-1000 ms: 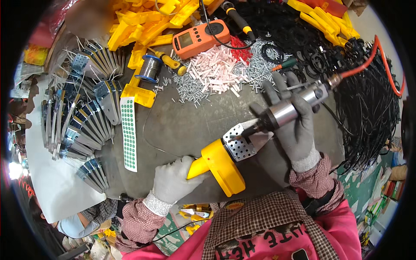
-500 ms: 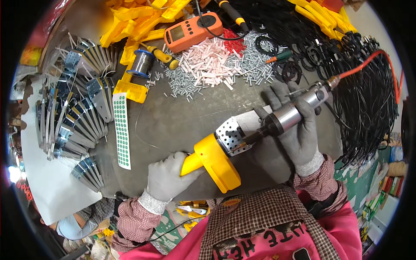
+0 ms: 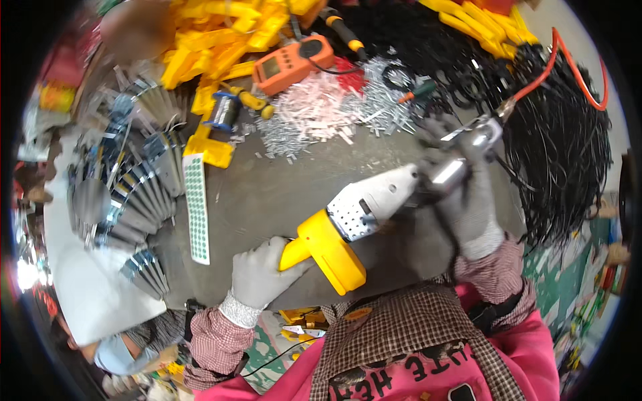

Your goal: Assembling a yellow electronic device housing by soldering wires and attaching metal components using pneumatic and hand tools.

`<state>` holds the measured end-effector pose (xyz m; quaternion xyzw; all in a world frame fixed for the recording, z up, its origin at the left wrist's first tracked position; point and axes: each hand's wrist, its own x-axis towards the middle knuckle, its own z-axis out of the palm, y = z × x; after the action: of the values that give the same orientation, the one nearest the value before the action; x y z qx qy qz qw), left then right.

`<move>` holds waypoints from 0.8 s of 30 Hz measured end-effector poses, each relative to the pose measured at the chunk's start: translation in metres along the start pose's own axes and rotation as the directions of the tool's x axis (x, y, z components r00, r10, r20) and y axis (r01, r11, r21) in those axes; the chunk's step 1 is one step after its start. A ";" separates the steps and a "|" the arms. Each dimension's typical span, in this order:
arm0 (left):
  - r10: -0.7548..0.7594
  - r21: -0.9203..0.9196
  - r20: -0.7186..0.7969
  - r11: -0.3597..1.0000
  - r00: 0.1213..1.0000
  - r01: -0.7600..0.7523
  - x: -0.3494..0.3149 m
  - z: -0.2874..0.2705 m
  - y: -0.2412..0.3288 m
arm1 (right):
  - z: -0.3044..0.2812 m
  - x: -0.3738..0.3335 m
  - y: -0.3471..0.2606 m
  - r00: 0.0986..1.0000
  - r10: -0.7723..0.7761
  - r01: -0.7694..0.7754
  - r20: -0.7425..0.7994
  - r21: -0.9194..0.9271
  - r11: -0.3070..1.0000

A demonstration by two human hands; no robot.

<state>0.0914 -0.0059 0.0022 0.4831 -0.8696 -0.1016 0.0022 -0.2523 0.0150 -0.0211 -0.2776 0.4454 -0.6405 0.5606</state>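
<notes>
My left hand (image 3: 259,273), in a grey glove, is closed round the grip of a yellow plastic handle piece (image 3: 332,257). Fixed to that piece is a silvery metal plate (image 3: 382,194), perforated near the yellow plastic and tapering away to the upper right. My right hand (image 3: 468,207), also gloved, grips an air screwdriver (image 3: 449,175) with a metal body. Motion smears the tool and the right fingers. The screwdriver's front end lies by the narrow end of the plate; whether they touch I cannot tell.
An orange hose (image 3: 545,73) runs from the tool past black cables (image 3: 558,167). Screws (image 3: 284,136), pale pink sleeves (image 3: 314,107), an orange meter (image 3: 292,65), a solder spool (image 3: 224,110) and yellow parts (image 3: 221,40) lie behind. Metal plates (image 3: 137,194) and a sticker strip (image 3: 196,207) are leftward.
My right hand has drawn the screwdriver back from over the perforated part of the plate, up and to the right. The left hand keeps hold of the handle piece. The whole view has shifted slightly.
</notes>
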 end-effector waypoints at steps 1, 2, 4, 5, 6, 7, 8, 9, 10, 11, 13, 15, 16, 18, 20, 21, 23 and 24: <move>0.030 0.013 0.027 0.999 0.999 -0.030 -0.002 -0.005 0.000 | -0.020 0.001 -0.009 0.989 -0.148 0.136 0.028 -0.593 0.794; 0.073 0.024 0.017 0.997 0.997 -0.073 0.001 -0.007 0.004 | -0.015 0.007 -0.040 0.985 -0.073 -0.017 -0.156 -0.509 0.860; 0.304 0.224 -0.221 0.941 0.927 -0.256 0.015 -0.010 0.032 | -0.046 0.025 -0.083 0.879 -0.449 0.127 -0.158 -0.831 0.542; 0.508 0.448 -0.366 0.830 0.780 -0.331 0.019 -0.008 0.046 | -0.079 0.044 -0.086 0.643 -0.736 0.268 0.211 -0.963 -0.041; 0.505 0.380 -0.360 0.847 0.785 -0.371 0.005 -0.007 0.062 | -0.074 0.051 -0.104 0.628 -0.700 0.354 0.341 -0.926 -0.134; 0.508 0.308 -0.355 0.856 0.785 -0.415 -0.017 -0.002 0.078 | -0.062 0.054 -0.126 0.597 -0.657 0.429 0.461 -0.875 -0.224; 0.296 -0.067 -0.358 0.938 0.885 -0.341 -0.040 0.011 0.084 | 0.007 0.044 -0.115 0.923 -0.361 0.307 0.130 -0.814 0.492; 0.086 -0.438 -0.297 0.873 0.951 -0.216 -0.062 0.026 0.085 | 0.081 0.033 -0.097 0.890 -0.224 0.442 0.397 -0.634 0.634; -0.317 -0.717 0.007 0.659 0.948 0.226 -0.078 0.026 0.092 | 0.126 0.034 -0.072 0.582 -0.239 0.810 0.778 -0.527 0.256; -0.328 -0.713 -0.010 0.665 0.945 0.223 -0.075 0.028 0.090 | 0.174 0.045 -0.034 0.299 -0.246 0.894 0.922 -0.180 0.410; -0.373 -0.966 0.158 0.134 0.914 0.222 -0.049 0.047 0.071 | 0.256 0.033 0.043 0.096 -0.246 0.917 0.964 0.010 0.399; -0.038 -0.779 -0.139 0.621 0.990 -0.086 -0.044 0.022 0.060 | 0.336 0.013 0.102 0.013 0.028 0.990 1.000 -0.017 0.141; -0.145 -0.907 -0.127 0.417 0.981 -0.056 -0.045 0.069 0.067 | 0.356 0.011 0.162 0.096 -0.097 0.994 0.991 -0.100 -0.032; -0.286 -0.980 -0.101 0.196 0.953 -0.045 -0.040 0.104 0.048 | 0.393 -0.021 0.184 0.081 -0.170 0.996 0.982 -0.075 0.045; -0.227 -0.973 -0.042 0.231 0.973 0.012 -0.022 0.074 0.046 | 0.409 -0.035 0.186 0.134 -0.258 0.970 0.957 -0.073 0.232; -0.218 -0.970 -0.006 0.237 0.976 0.047 -0.023 0.065 0.046 | 0.412 -0.043 0.168 0.156 -0.283 0.940 0.946 -0.054 0.338; -0.178 -0.965 0.072 0.238 0.981 0.114 -0.099 0.076 0.035 | 0.422 -0.009 0.081 -0.006 -0.378 0.948 0.926 0.125 0.292; -0.188 -0.959 0.104 0.240 0.977 0.148 -0.065 0.034 0.032 | 0.436 0.004 0.036 -0.170 -0.539 0.898 0.825 0.355 0.260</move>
<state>0.0960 0.0706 -0.0188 0.4735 -0.5713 -0.6002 0.2987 0.1370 -0.1010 0.1427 -0.8501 -0.0490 -0.5035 0.1462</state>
